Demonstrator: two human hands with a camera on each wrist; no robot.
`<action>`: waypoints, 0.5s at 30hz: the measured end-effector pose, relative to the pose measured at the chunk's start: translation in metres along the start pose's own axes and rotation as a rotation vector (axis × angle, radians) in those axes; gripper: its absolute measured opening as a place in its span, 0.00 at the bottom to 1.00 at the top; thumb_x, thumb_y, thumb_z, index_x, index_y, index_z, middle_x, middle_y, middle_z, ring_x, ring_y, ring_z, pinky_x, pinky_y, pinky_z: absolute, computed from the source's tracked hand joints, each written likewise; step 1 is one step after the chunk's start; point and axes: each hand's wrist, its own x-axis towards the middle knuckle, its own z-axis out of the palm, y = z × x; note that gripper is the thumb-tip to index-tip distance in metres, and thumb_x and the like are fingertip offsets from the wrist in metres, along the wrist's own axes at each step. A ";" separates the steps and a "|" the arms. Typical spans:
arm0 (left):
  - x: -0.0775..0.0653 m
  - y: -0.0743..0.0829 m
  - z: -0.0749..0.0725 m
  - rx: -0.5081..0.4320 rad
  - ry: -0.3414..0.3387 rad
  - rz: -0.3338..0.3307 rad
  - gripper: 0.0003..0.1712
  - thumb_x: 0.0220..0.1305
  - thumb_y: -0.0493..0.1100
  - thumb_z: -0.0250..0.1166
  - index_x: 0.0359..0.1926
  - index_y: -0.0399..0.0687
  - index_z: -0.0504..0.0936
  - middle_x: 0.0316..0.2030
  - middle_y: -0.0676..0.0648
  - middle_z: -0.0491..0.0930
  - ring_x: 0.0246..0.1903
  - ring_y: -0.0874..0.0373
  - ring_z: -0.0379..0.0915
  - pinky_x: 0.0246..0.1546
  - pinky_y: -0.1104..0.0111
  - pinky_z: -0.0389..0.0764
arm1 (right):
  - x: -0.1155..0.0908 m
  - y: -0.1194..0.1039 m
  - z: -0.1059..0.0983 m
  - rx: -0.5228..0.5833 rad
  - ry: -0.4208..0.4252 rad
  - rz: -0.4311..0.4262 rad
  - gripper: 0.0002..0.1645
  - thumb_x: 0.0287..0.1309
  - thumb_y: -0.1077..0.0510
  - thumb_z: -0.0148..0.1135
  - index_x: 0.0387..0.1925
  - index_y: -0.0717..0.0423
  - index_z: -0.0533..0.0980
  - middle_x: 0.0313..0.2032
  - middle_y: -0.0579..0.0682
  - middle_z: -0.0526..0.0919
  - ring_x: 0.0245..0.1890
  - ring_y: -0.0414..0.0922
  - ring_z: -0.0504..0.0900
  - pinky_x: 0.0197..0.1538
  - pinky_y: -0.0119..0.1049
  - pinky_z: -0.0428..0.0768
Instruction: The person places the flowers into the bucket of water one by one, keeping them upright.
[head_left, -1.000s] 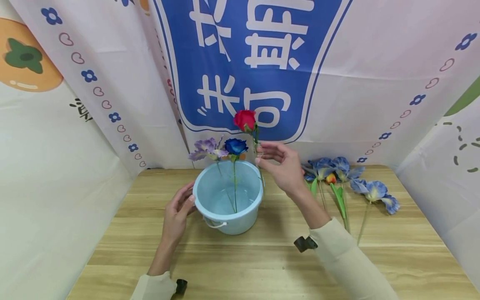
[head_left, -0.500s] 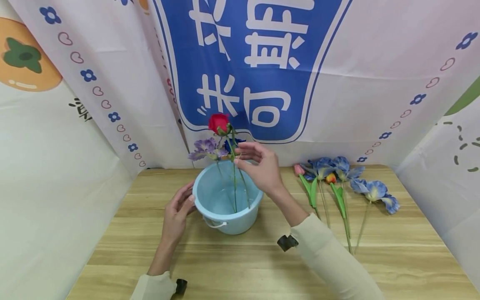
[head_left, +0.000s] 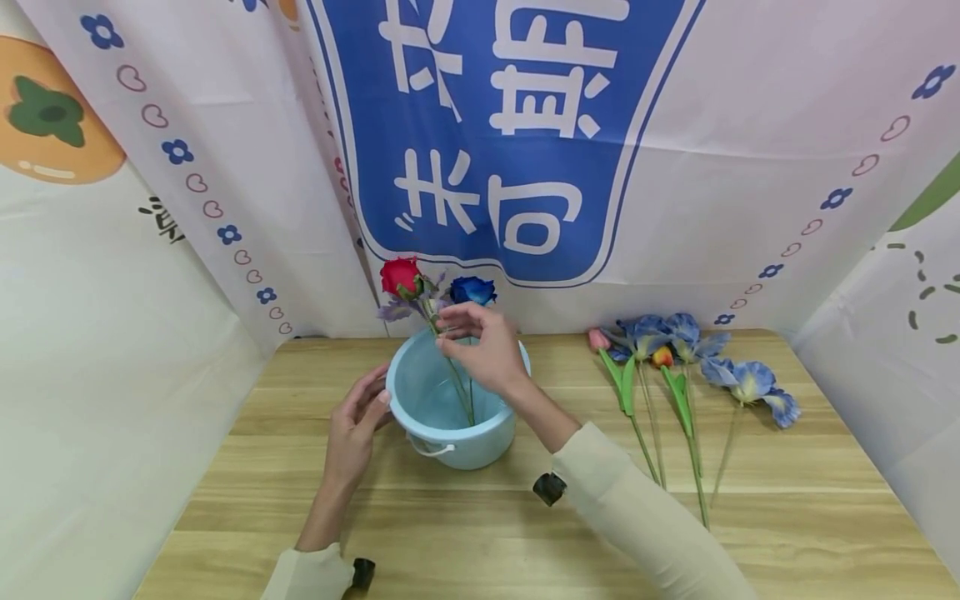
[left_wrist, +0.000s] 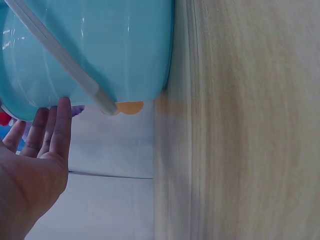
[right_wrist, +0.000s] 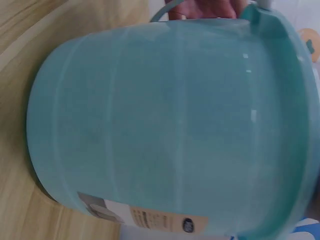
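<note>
A light blue bucket (head_left: 459,446) stands on the table. My left hand (head_left: 354,425) rests against its left side, thumb near the rim; in the left wrist view the fingers (left_wrist: 61,131) lie straight against the wall. With thumb and fingertips my right hand (head_left: 483,348) pinches the stem of a red rose (head_left: 400,275) above the bucket. The rose leans left, its lower stem inside. A blue rose (head_left: 472,290) and a purple iris (head_left: 397,308) also stand in the bucket; the red rose partly covers the iris. Bucket wall (right_wrist: 150,120) fills the right wrist view.
Right of the bucket lie several blue irises (head_left: 750,383), a pink tulip (head_left: 598,339) and a red-yellow tulip (head_left: 662,357) on the wooden table (head_left: 480,533). A printed cloth (head_left: 675,217) hangs behind. The bucket's white handle (head_left: 431,451) hangs down in front.
My right hand has carried the red rose leftward from the bucket's right side, and its head is now lower, in front of the purple iris. The left hand has stayed at the bucket.
</note>
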 end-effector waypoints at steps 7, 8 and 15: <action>0.000 0.000 0.001 -0.001 -0.010 -0.006 0.27 0.84 0.39 0.56 0.76 0.34 0.70 0.67 0.28 0.77 0.56 0.69 0.84 0.51 0.73 0.90 | 0.006 0.006 0.008 -0.164 -0.040 0.104 0.17 0.63 0.66 0.74 0.54 0.57 0.84 0.49 0.54 0.92 0.48 0.50 0.93 0.50 0.37 0.93; 0.000 0.000 0.001 0.001 -0.011 -0.006 0.27 0.84 0.40 0.56 0.76 0.34 0.69 0.67 0.29 0.77 0.56 0.69 0.84 0.51 0.73 0.91 | 0.006 0.006 0.009 -0.186 -0.051 0.112 0.17 0.64 0.66 0.74 0.53 0.57 0.84 0.49 0.54 0.92 0.48 0.50 0.93 0.51 0.37 0.93; -0.001 -0.001 0.001 -0.006 -0.004 -0.003 0.26 0.84 0.40 0.55 0.77 0.37 0.70 0.67 0.28 0.77 0.57 0.68 0.84 0.51 0.73 0.91 | 0.006 0.007 0.013 -0.281 -0.131 0.139 0.16 0.63 0.66 0.74 0.53 0.56 0.85 0.49 0.53 0.92 0.49 0.50 0.93 0.50 0.37 0.93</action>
